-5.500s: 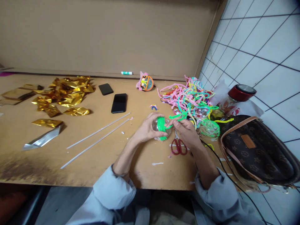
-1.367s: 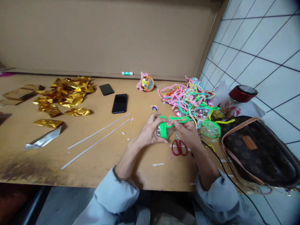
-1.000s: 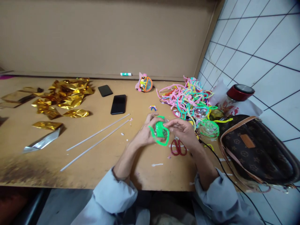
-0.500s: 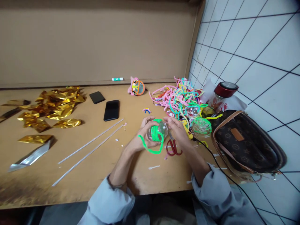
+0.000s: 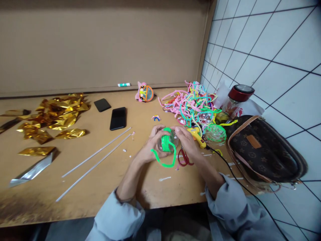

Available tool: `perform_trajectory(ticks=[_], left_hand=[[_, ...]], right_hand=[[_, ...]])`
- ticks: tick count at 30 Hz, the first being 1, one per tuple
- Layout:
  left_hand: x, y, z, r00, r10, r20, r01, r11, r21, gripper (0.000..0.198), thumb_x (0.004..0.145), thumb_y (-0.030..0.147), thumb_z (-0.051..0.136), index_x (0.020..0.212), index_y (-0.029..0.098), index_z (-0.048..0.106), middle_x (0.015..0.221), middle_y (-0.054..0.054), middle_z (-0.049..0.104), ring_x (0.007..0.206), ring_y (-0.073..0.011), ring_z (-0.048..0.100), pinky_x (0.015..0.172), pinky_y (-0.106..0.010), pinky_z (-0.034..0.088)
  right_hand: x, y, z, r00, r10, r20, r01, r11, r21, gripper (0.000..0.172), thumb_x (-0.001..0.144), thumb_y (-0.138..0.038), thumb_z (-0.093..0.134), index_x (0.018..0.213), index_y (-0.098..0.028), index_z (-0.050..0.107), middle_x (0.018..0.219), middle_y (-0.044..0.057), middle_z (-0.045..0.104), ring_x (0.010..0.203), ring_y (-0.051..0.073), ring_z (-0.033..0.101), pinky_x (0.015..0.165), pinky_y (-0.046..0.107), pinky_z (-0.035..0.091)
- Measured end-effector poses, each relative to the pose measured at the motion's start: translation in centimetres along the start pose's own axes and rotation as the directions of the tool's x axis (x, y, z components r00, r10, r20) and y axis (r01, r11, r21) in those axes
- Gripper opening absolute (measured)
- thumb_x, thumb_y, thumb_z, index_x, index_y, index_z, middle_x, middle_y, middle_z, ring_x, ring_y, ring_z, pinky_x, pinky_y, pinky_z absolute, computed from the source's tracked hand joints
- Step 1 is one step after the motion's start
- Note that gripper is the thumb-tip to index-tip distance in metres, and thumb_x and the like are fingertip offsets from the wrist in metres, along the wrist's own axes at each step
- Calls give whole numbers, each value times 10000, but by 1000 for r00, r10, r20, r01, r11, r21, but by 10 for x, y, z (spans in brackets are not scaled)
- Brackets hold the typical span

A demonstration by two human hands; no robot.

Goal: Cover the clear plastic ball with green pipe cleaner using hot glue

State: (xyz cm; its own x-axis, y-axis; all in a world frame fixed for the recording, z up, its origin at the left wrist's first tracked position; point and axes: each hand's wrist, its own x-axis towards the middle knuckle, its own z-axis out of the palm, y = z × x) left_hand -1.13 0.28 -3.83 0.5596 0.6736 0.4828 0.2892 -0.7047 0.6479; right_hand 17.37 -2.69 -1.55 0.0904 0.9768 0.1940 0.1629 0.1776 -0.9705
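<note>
On the left, a silver strip point(image 5: 32, 170) lies on the brown table point(image 5: 105, 201), and crumpled gold foil point(image 5: 67, 110) is behind it. Next come two thin white sticks point(image 5: 93, 167), side by side. Behind them are a flat black square point(image 5: 102, 104) and a black phone point(image 5: 118, 118). A white and green tube point(image 5: 124, 84) lies near the back, and a pink and orange toy point(image 5: 145, 92) sits to its right.

The left hand point(image 5: 150, 144) has its fingers curled around a clear ball point(image 5: 173, 136), gripping it. The ball is between the two hands, over the table. A fuzzy green stick point(image 5: 166, 142) goes around its middle, and its loose end hangs down in a big bend. A tiny rainbow point(image 5: 156, 117) lies behind the ball.

The right hand point(image 5: 187, 139) has bent fingers at the ball's right side; I cannot tell if they grip it or just touch it. Red scissors point(image 5: 183, 157) are just beside this hand.

Farther right are a big messy pile of fuzzy sticks point(image 5: 190, 103), a yellow glue gun point(image 5: 199, 138) with a black cord, another ball with green strands point(image 5: 215, 133), a jar with a red lid point(image 5: 241, 93) and a brown bag point(image 5: 269, 150).
</note>
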Motion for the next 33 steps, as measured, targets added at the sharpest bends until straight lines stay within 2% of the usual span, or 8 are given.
perform_trajectory(ticks=[9,14,18,23,33], left_hand=[[0,0,-1,1000,4,13,-4,1000,-14,692,603,281,873,1209,267,539,1353,-111,394,1359,-335,399,1119,-497,419],[0,0,-1,1000,25,-7,-25,999,-21,680,616,282,869,1209,266,537,1346,-110,399,1341,-321,416,1110,-486,427],[-1,-4,2,1000,31,-4,-31,999,-25,689,613,289,868,1217,270,537,1344,-106,408,1348,-321,412,1106,-480,431],[-1,-8,4,999,31,-9,-31,999,-32,712,591,285,881,1218,264,545,1348,-106,418,1338,-322,427,1106,-484,433],[-2,-7,4,1000,-18,-1,18,999,-47,771,524,237,898,1217,271,560,1358,-96,420,1313,-324,448,1096,-487,447]], right_hand=[[1,-2,-2,998,70,-2,-69,988,138,541,865,-687,480,938,-216,735,1097,73,718,1082,234,629,965,391,481],[3,1,-2,997,73,-3,-72,996,43,577,842,-714,495,987,-207,727,1139,96,694,1140,256,598,1017,423,449],[4,3,-3,1000,12,9,-12,1000,-19,554,861,-706,479,931,-215,727,1063,87,693,1118,253,586,1021,432,438],[3,3,-1,1000,-27,3,27,999,-42,508,873,-680,493,923,-232,727,1042,75,685,1100,244,581,1017,426,438],[0,-1,-1,997,-75,7,75,993,-90,561,879,-688,477,973,-212,757,1087,103,675,1147,257,566,1052,435,423]])
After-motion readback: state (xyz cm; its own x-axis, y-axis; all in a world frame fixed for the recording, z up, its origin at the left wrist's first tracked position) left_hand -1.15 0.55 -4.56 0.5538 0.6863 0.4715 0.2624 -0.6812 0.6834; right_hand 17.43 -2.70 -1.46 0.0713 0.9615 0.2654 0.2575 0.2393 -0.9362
